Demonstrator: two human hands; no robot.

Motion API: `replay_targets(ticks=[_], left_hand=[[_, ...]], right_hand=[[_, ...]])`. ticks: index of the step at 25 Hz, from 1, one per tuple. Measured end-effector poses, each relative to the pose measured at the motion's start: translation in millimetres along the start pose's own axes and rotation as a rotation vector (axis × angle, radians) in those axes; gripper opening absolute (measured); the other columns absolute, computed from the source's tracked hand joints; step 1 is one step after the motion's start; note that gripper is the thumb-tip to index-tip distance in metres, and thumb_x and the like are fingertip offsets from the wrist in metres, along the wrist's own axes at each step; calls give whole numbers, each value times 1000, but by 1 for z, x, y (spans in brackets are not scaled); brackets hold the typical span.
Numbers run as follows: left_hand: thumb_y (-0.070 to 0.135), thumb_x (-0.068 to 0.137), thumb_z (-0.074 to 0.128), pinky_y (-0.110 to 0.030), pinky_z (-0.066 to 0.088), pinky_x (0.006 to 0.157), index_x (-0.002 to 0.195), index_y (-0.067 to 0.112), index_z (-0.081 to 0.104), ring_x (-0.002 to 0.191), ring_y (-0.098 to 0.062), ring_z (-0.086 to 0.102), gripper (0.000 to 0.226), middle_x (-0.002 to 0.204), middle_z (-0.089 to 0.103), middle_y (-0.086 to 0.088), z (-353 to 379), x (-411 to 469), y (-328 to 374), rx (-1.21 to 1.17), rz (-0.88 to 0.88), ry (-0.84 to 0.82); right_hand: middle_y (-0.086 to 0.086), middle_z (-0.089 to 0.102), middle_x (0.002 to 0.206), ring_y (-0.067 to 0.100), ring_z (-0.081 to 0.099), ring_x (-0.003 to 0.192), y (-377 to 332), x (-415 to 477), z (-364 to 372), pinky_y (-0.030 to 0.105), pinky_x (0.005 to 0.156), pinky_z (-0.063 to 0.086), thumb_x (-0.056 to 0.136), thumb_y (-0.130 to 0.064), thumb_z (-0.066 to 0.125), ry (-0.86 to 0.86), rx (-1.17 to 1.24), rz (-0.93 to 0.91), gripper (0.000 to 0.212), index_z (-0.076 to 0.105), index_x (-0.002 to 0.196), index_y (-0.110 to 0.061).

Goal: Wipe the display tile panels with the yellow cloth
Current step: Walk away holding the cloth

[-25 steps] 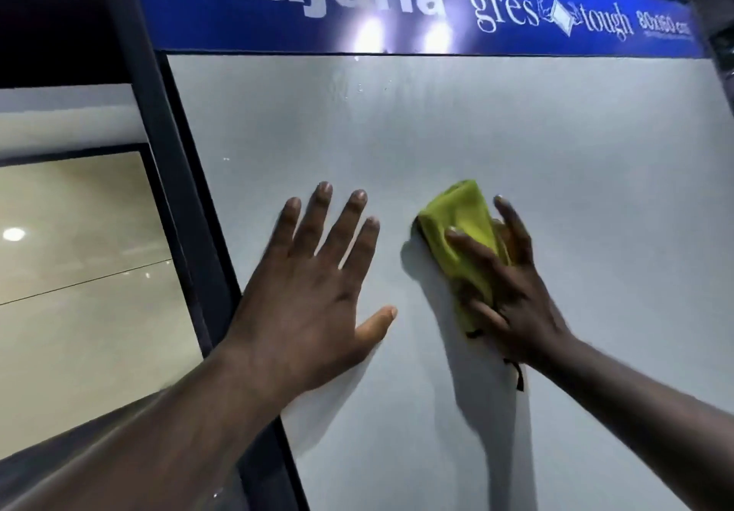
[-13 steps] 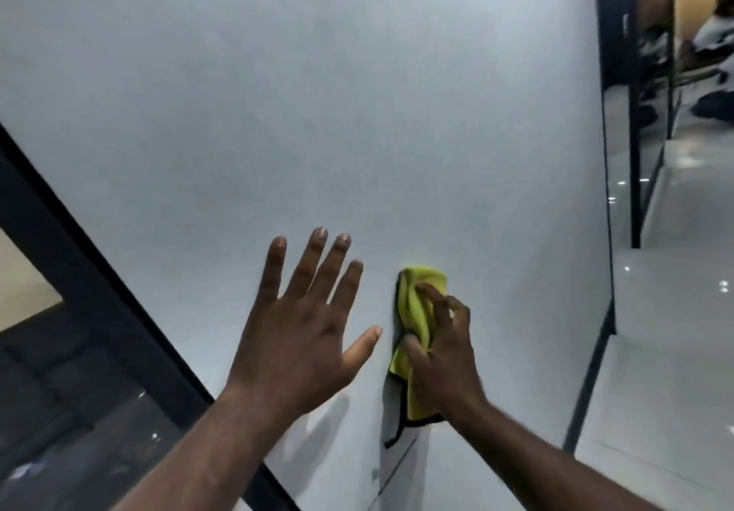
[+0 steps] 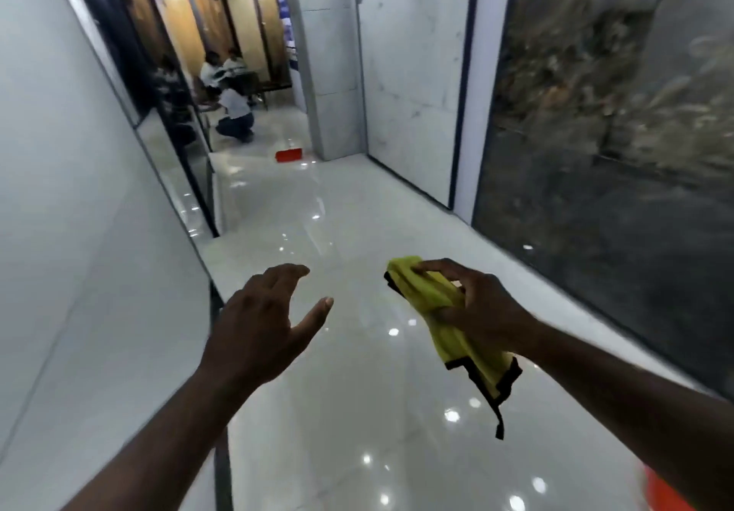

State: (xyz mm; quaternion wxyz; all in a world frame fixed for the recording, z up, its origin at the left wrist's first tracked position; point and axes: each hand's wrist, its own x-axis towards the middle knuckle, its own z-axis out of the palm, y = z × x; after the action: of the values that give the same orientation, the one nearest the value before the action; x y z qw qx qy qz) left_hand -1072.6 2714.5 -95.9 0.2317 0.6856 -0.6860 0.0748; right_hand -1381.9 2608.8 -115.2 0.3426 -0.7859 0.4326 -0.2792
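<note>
My right hand (image 3: 472,308) grips the yellow cloth (image 3: 441,312), which has a black hem and hangs down below my palm. It is held in the air over the floor, away from any panel. My left hand (image 3: 266,320) hovers to its left with fingers loosely bent, holding nothing. The pale grey tile panel (image 3: 71,232) runs along the left side. A dark marbled tile panel (image 3: 603,153) stands on the right, and a white marbled panel (image 3: 409,81) further back.
A glossy white floor (image 3: 357,411) forms an aisle between the panels. A red box (image 3: 289,155) lies on the floor far down the aisle. Several people (image 3: 232,109) crouch or sit beyond it. An orange object (image 3: 667,494) shows at bottom right.
Both hands have come off the grey panel. The view has swung right, down the aisle. My right hand still holds the cloth, now in mid-air.
</note>
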Motion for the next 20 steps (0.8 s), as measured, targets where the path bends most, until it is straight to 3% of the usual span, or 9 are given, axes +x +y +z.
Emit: replay_targets(ticks=[1, 4, 9, 12, 16, 20], left_hand=[[73, 99, 52, -43, 59, 81, 137, 20, 67, 111, -32, 72, 67, 134, 73, -2, 17, 19, 36, -44, 80, -18], [67, 101, 61, -43, 55, 84, 142, 22, 64, 113, -30, 70, 61, 139, 70, 0, 56, 65, 141, -165, 248, -24], [73, 96, 50, -44, 58, 82, 138, 23, 64, 115, -30, 70, 67, 134, 71, 0, 126, 120, 348, -283, 570, -111], [71, 95, 51, -46, 60, 80, 137, 19, 66, 115, -35, 71, 69, 134, 72, -5, 160, 145, 469, -362, 734, -123], [75, 95, 49, -51, 58, 100, 145, 19, 62, 130, -34, 66, 77, 147, 67, -9, 202, 169, 630, -468, 880, -184], [77, 95, 44, -51, 55, 106, 149, 16, 59, 135, -32, 62, 83, 151, 63, -12, 238, 184, 721, -509, 967, -239]], right_hand=[[-32, 65, 128, -8, 64, 111, 17, -25, -45, 15, 88, 50, 73, -22, 87, 103, -30, 76, 73, 59, 128, -62], [-11, 69, 128, 10, 66, 108, 55, -98, -158, 32, 92, 56, 79, -15, 90, 384, -57, 230, 71, 61, 131, -54], [-8, 69, 126, 10, 67, 110, 116, -241, -306, 30, 84, 53, 77, -23, 92, 767, -31, 431, 69, 62, 130, -57], [-8, 69, 125, 15, 67, 113, 151, -311, -365, 37, 92, 57, 77, -24, 92, 910, -49, 516, 69, 62, 128, -59], [-5, 69, 124, 20, 68, 112, 197, -387, -445, 47, 96, 60, 77, -24, 92, 1087, -52, 586, 68, 62, 126, -60], [-7, 71, 120, 19, 71, 105, 240, -408, -494, 46, 95, 60, 81, -22, 89, 1161, -26, 633, 66, 62, 129, -58]])
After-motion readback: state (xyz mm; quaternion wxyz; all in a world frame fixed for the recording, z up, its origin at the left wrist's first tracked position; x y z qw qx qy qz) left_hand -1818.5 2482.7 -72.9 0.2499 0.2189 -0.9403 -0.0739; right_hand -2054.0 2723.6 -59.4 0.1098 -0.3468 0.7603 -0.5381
